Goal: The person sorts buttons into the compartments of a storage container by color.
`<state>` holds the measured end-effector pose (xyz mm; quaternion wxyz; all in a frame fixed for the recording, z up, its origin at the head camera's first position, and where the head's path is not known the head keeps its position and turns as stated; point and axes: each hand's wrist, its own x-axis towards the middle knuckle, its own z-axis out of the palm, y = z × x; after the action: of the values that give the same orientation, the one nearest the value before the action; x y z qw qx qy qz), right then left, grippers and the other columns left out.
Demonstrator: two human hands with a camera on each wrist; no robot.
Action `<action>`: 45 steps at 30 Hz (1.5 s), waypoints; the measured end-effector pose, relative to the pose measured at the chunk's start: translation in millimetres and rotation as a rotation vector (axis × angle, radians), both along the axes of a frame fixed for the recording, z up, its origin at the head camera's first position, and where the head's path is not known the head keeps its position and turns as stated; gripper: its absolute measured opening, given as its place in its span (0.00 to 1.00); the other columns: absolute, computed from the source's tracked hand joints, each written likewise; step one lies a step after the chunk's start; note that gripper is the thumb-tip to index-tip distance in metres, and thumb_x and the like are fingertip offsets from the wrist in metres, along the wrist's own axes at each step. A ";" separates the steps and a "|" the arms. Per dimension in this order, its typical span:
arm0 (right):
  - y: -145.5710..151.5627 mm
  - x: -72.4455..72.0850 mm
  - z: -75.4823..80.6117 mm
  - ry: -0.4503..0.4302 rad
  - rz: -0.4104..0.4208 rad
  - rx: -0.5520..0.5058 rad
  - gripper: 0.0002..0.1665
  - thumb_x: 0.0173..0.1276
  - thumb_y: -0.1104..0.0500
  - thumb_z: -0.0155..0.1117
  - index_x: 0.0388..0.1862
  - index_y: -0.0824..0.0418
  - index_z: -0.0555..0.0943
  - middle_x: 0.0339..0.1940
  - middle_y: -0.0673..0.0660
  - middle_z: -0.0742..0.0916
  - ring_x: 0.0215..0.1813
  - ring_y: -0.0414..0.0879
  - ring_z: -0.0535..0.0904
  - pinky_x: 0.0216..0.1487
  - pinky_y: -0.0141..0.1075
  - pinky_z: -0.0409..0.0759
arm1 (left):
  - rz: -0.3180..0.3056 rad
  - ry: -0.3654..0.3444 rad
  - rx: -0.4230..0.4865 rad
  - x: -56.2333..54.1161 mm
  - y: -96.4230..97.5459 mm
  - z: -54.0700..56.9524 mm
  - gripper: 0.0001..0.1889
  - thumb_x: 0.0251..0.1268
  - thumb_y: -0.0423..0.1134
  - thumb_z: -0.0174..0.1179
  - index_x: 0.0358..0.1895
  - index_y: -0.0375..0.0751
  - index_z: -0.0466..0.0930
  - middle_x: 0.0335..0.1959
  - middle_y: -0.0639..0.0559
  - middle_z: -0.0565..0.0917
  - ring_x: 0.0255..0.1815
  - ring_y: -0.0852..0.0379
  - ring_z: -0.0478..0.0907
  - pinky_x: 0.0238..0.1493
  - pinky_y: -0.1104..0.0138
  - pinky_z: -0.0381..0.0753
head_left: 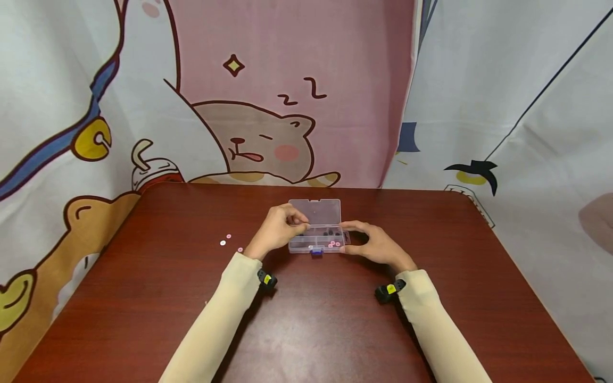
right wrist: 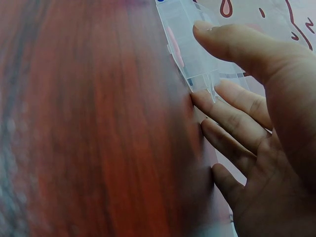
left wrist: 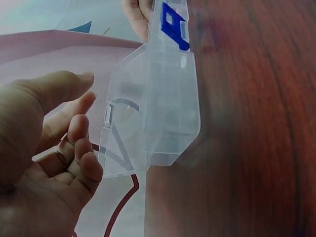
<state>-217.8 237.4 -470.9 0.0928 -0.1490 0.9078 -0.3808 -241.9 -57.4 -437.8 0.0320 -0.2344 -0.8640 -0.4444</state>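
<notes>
A clear plastic compartment box point(head_left: 301, 248) stands on the table with its lid point(head_left: 322, 211) raised at the back. My right hand point(head_left: 375, 246) holds the box's right end, thumb at the front corner and fingers behind. At the left half of the box is my left hand point(head_left: 280, 230); in the left wrist view its thumb and forefinger tips are slightly apart, with nothing visible between them. Pink beads point(head_left: 333, 244) lie in a front right compartment, and dark beads point(head_left: 330, 232) sit behind them. A blue latch point(left wrist: 172, 25) hangs at the box's front.
Left of the box, a pink bead point(head_left: 229, 236), a white bead point(head_left: 222, 242) and another pink bead point(head_left: 240, 249) lie on the brown table point(head_left: 316, 319). A printed curtain point(head_left: 364, 96) hangs behind the table's far edge.
</notes>
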 end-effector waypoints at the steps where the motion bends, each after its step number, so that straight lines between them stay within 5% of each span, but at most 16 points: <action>1: -0.3 0.2 0.3 0.000 0.000 -0.001 0.40 0.57 0.37 0.79 0.69 0.36 0.77 0.69 0.49 0.82 0.71 0.51 0.75 0.72 0.58 0.71 | -0.001 -0.001 0.000 0.2 -0.2 0.1 0.03 0.60 0.37 0.75 0.35 0.43 0.91 0.31 0.51 0.81 0.33 0.57 0.75 0.36 0.70 0.73; 18: -0.4 2.8 0.7 -0.001 -0.003 0.006 0.40 0.58 0.37 0.79 0.69 0.37 0.76 0.69 0.49 0.82 0.73 0.53 0.73 0.73 0.62 0.68 | 0.003 -0.026 -0.054 2.0 -18.9 2.6 0.17 0.62 0.45 0.74 0.49 0.38 0.88 0.36 0.45 0.81 0.34 0.55 0.75 0.36 0.65 0.75; 25: -0.3 2.5 0.0 -0.001 -0.004 0.012 0.39 0.59 0.39 0.78 0.70 0.38 0.76 0.69 0.49 0.82 0.74 0.54 0.72 0.73 0.62 0.67 | 0.031 -0.009 -0.092 2.2 -34.9 1.9 0.19 0.61 0.44 0.75 0.52 0.37 0.87 0.33 0.50 0.79 0.35 0.54 0.76 0.37 0.64 0.76; 37: -0.8 3.5 1.7 -0.015 -0.012 0.009 0.40 0.59 0.39 0.78 0.70 0.38 0.76 0.70 0.51 0.81 0.73 0.55 0.72 0.73 0.63 0.67 | 0.093 -0.032 -0.160 4.3 -68.2 3.2 0.21 0.61 0.46 0.75 0.54 0.42 0.86 0.38 0.42 0.82 0.37 0.52 0.75 0.37 0.63 0.74; 45: -2.0 3.5 3.9 -0.015 -0.010 0.009 0.40 0.59 0.40 0.78 0.71 0.40 0.76 0.71 0.51 0.81 0.73 0.55 0.72 0.73 0.63 0.67 | 0.126 -0.131 -0.128 8.1 -92.4 4.9 0.22 0.62 0.46 0.74 0.57 0.44 0.84 0.40 0.41 0.78 0.15 0.52 0.72 0.13 0.62 0.77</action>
<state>-214.3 235.4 -467.0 0.0984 -0.1410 0.9095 -0.3784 -233.8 -149.7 -432.9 -0.0116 -0.1516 -0.9038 -0.4000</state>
